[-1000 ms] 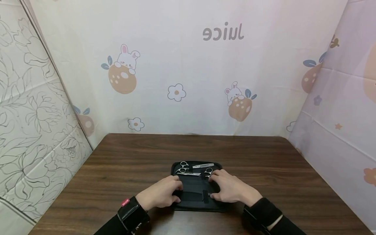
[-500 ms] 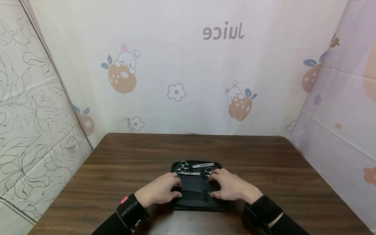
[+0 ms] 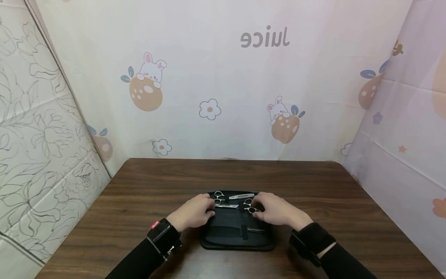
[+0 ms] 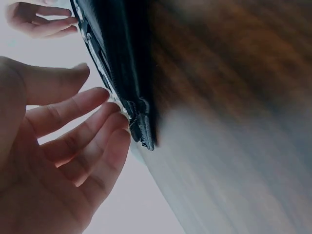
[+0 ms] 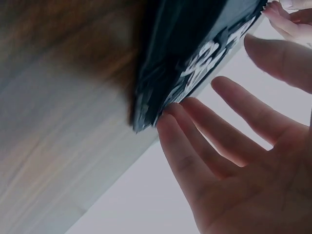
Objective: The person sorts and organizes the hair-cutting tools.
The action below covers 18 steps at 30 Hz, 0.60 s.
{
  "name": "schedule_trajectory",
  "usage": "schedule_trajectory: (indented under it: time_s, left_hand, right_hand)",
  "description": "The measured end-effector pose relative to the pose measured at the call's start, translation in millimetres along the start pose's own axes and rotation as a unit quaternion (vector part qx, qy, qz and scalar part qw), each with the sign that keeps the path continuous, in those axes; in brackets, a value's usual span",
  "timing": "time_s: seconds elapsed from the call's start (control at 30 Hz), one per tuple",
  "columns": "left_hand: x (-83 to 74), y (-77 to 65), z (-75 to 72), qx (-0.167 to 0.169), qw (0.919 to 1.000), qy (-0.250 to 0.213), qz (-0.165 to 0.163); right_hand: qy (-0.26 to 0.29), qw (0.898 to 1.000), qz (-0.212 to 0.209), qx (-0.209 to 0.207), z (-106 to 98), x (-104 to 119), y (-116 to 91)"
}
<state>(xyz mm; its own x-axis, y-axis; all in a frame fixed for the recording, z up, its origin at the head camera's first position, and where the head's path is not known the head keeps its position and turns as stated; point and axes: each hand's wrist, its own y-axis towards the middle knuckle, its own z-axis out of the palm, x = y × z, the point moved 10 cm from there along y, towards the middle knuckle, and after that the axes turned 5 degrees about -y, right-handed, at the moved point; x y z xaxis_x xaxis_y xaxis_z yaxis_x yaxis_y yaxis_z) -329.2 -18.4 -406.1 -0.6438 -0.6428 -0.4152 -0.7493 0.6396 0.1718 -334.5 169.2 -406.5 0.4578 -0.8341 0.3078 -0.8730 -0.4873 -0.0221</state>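
An unfolded black zip case (image 3: 223, 223) lies flat on the table, near its front edge. Silver hairdressing scissors (image 3: 226, 206) are held in its far half, with finger rings at left and right. A thin pale-edged tool (image 3: 256, 230) sits under a strap in the near half. My left hand (image 3: 194, 211) is at the case's far left side; in the left wrist view its loosely bent fingers (image 4: 114, 139) meet the zipped edge, thumb apart. On the opposite side is my right hand (image 3: 278, 209), its fingers (image 5: 178, 146) extended to the case's rim.
The brown wooden table (image 3: 160, 178) reaches back to a pale printed curtain (image 3: 216, 77). A floral panel (image 3: 45, 147) stands along the left and another curtain (image 3: 400, 174) along the right. Both wrists wear black straps.
Both hands have slid away from me along the case's sides, from its middle to its far half. The case's near half is now uncovered.
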Motion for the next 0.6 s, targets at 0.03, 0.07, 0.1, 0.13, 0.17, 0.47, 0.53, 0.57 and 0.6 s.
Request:
schedule_trajectory:
  time_s: [0.03,0.07,0.1,0.13,0.17,0.47,0.53,0.57,0.6]
  left_hand:
    - [2.2,2.8,-0.4,-0.002,1.0,-0.002,-0.007]
    - [4.7,5.6,-1.0,-0.005,0.9998,-0.005,-0.016]
    - [7.6,8.4,-1.5,-0.006,0.9996,-0.009,-0.025]
    - [10.8,11.2,-1.9,-0.007,0.9993,-0.014,-0.035]
    - [14.3,14.1,-2.3,-0.009,0.9988,-0.017,-0.044]
    - [41.4,29.5,-2.4,-0.011,0.9948,-0.042,-0.092]
    - [47.0,30.9,0.0,-0.005,0.9937,-0.048,-0.101]
    - [49.8,31.5,1.2,-0.002,0.9931,-0.05,-0.106]
    - [52.2,32.2,2.0,-0.002,0.9927,-0.052,-0.109]
  right_hand:
    - [-0.004,1.0,0.003,-0.005,-1.7,-2.2,1.4]
    - [-0.006,1.0,0.006,-0.009,-3.3,-4.5,2.9]
    - [-0.008,1.0,0.011,-0.013,-4.5,-7.0,4.5]
    - [-0.01,1.0,0.018,-0.016,-5.5,-9.7,6.1]
    - [-0.012,0.999,0.025,-0.018,-6.4,-12.2,7.5]
    - [-0.032,0.998,0.057,-0.015,-3.3,-28.4,20.8]
    - [-0.029,0.998,0.06,-0.015,-2.6,-31.2,24.1]
    - [-0.028,0.998,0.061,-0.016,-2.2,-32.8,25.6]
    - [-0.027,0.997,0.063,-0.017,-2.1,-34.4,27.1]
